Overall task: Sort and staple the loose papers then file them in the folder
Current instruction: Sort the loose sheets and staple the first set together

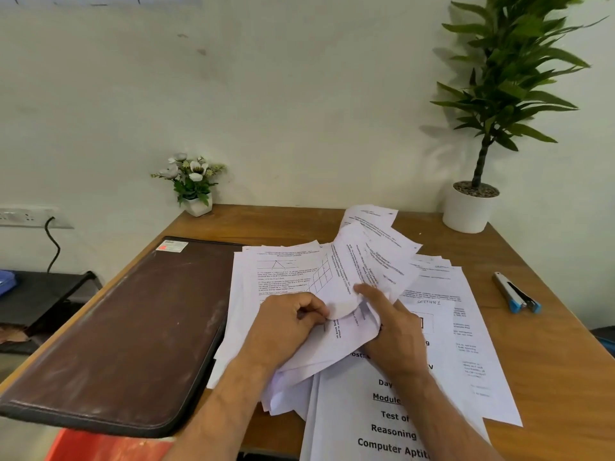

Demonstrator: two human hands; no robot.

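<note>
I have both hands in the loose papers point(349, 294), which lie just right of the closed folder point(133, 327). My left hand point(286, 324) pinches a curled sheet's near edge; my right hand point(389, 324) grips the bundle beside it. The stapler point(517, 292) lies far right of the folder, long axis pointing away from me, nearer my right hand.

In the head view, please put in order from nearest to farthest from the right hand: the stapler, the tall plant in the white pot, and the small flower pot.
From the right hand:
1. Stapler, on the table to its right.
2. Small flower pot, at the far left corner of the table.
3. Tall plant, at the far right corner. The last two are nearly equal, so this ranking is uncertain.
</note>
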